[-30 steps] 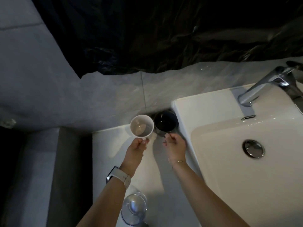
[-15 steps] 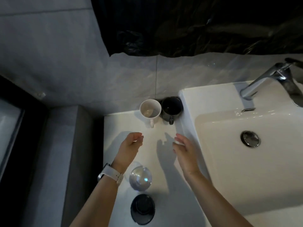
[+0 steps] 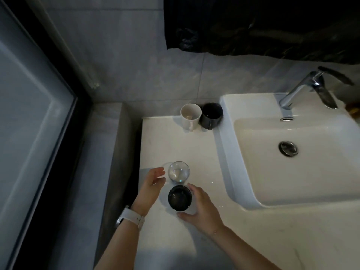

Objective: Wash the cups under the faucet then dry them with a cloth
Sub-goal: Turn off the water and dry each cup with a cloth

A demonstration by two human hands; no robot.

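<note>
Right now my left hand (image 3: 153, 183) hangs just beside the clear glass (image 3: 178, 171), its fingers loosely spread and holding nothing; whether a fingertip touches the glass I cannot tell. A white watch (image 3: 130, 217) sits on that wrist. My right hand (image 3: 200, 206) curves round the right side of the small black cup (image 3: 179, 198), fingers along its far edge and thumb low beneath it, cupping it rather than clamping; I cannot tell how firmly it presses.

Both of those cups stand upright on the white bench (image 3: 175, 145), the glass just beyond the black one, almost touching it. Farther back, against the wall, a white mug (image 3: 190, 116) and a dark mug (image 3: 211, 115) stand side by side, touching or nearly so, each with its handle turned toward me.

To the right, the white sink (image 3: 319, 182) sits raised on the bench, with a round metal drain (image 3: 288, 148) in its basin and a chrome faucet (image 3: 303, 90) reaching over its back edge. No water shows at the spout. The wall (image 3: 136, 65) behind is grey tile, with a sheet of black plastic (image 3: 263, 24) hanging over its upper part. On the left a dark-framed glass panel (image 3: 29, 114) runs alongside a grey ledge (image 3: 101, 152) that borders the bench. The light is dim.
</note>
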